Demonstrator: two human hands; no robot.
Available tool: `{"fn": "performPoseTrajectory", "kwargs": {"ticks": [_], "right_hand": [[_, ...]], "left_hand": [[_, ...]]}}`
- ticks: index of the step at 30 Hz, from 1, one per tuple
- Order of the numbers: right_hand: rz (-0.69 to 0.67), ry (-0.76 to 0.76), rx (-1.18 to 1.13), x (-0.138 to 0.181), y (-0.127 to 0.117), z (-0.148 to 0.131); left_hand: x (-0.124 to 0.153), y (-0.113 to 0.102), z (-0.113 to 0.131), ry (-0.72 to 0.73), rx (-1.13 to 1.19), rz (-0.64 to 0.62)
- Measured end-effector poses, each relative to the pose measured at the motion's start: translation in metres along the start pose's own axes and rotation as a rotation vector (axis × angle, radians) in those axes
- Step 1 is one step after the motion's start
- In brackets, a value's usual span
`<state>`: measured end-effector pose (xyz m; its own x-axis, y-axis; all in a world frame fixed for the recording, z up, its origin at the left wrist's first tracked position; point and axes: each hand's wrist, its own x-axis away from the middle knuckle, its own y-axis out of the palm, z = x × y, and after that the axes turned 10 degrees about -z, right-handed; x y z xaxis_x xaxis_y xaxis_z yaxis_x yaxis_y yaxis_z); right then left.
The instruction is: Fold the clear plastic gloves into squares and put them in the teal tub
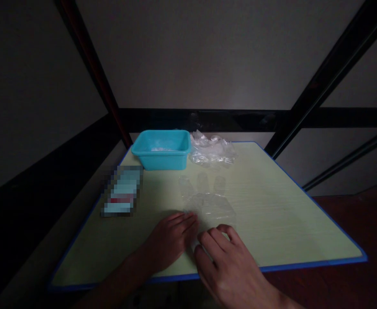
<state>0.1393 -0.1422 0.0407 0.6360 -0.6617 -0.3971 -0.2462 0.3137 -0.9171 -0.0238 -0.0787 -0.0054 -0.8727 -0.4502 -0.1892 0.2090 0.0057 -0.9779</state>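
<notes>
Pale table [281,219], blue-edged; clock from its middle. Turquoise basin [164,161], 11 o'clock. Crumpled clear plastic [212,150], 12, beside basin. Clear plastic glove [212,206] flat mid-table. My left fingers [183,221], 7 o'clock, nearly straight, together, on glove's near part; my right fingers [215,240], 6 o'clock, half-curled. Either gripping film: cannot tell.

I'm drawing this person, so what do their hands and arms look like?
The left hand and right hand are bare, with ordinary human fingers. I see no gloves, rings or watch. The left forearm shows no sleeve. It's too dark for finer details.
</notes>
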Motion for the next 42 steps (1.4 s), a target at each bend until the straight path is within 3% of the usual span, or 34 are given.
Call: {"fn": "performPoseTrajectory", "kwargs": {"ticks": [3,7,12,21,33,42], "right_hand": [[0.051,-0.050,-0.042,0.014,-0.009,0.014],[0.095,0.038,-0.017,0.048,-0.019,0.057],[-0.078,0.028,0.028,0.081,-0.013,0.096],[-0.105,0.045,0.018,0.069,0.012,0.107],[-0.094,-0.018,0.086,0.062,0.021,0.112],[-0.195,0.143,-0.318,0.059,0.023,0.116]], "left_hand": [[-0.002,-0.001,-0.001,-0.013,0.036,0.065],[-0.002,-0.004,-0.002,-0.023,0.081,0.147],[-0.003,-0.004,-0.005,-0.027,0.131,0.132],[-0.002,-0.003,-0.009,-0.076,0.228,0.083],[-0.003,-0.005,-0.011,-0.098,0.279,0.050],[-0.022,-0.031,-0.018,-0.329,0.642,-0.175]]}}
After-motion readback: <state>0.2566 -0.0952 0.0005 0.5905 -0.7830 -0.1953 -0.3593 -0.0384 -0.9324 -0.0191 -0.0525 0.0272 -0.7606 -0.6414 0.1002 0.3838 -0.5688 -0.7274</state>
